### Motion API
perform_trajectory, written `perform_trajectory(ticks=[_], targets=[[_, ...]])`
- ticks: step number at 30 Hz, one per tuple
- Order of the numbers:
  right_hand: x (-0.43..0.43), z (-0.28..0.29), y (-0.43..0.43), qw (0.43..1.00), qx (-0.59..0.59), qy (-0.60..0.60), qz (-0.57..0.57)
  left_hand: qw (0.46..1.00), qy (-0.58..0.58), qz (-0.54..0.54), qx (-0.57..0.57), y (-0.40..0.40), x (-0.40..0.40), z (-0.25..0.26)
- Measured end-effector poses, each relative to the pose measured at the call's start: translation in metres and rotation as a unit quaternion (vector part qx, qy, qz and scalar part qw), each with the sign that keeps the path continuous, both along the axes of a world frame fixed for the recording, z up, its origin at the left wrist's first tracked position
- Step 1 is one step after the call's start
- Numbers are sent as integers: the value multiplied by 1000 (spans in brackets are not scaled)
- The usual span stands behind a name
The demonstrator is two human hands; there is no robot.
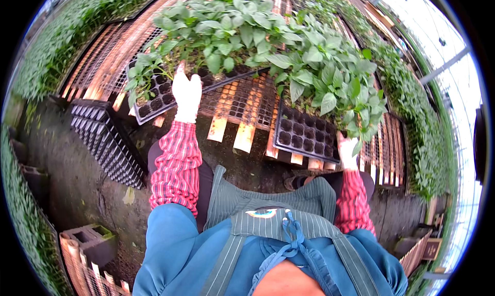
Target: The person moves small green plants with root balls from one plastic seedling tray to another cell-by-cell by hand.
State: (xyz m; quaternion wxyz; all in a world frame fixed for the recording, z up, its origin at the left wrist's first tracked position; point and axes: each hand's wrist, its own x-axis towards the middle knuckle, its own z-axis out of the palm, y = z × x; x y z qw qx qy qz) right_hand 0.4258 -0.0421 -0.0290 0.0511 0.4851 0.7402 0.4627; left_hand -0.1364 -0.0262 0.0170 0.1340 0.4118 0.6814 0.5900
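Note:
My left hand (pixel 187 91), in a white glove, reaches over the left black plastic cell tray (pixel 154 112) into the seedling stems; its fingertips are partly hidden by leaves, and I cannot tell whether they grip. Leafy green seedlings (pixel 228 32) stand in that tray's rear cells, while several front cells hold only dark soil or are bare. My right hand (pixel 348 151), also gloved, is at the front right corner of the right cell tray (pixel 305 135), below overhanging seedlings (pixel 328 75). Leaves cover some of its fingers. Both trays rest at an angle to each other on a slatted bench.
A tall stack of black cell trays (pixel 108 137) stands left on the dark floor. The wooden slats (pixel 245 131) of the bench jut forward between the trays. A concrete block (pixel 91 242) lies behind at lower left. Dense seedling rows (pixel 417 152) flank both sides.

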Motion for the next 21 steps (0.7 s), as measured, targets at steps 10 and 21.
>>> perform_trajectory(ticks=[10, 21], targets=[[-271, 115, -24, 704, -430, 550, 134, 991, -80, 78, 70, 2, -22, -20], [-519, 79, 109, 661, -482, 460, 345, 977, -203, 25, 63, -25, -13, 4]])
